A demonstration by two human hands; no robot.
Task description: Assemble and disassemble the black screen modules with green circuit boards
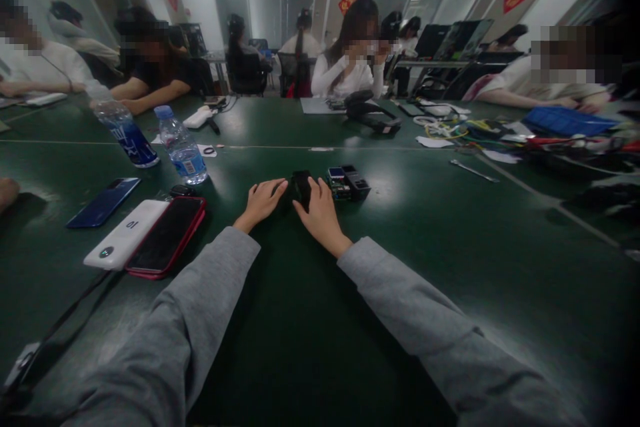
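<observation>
On the green table, a small black box-like piece (301,185) sits between my hands. My right hand (324,217) grips it from the right, with the thumb at its near side and fingers over its top. My left hand (263,203) lies just left of the piece, fingers stretched toward it and holding nothing; a small gap shows between them. Right behind my right hand is a green circuit board (340,188) with a small screen on it. Against the board's right side stands another black case part (357,182). Details of the black pieces are too dark to make out.
Left of my arm lie a red-cased phone (167,237), a white power bank (127,233) with a cord and a blue phone (104,203). Two bottles (184,150) (127,130) stand behind. Tangled cables (450,128) and a blue tray (567,121) are at right. People sit across.
</observation>
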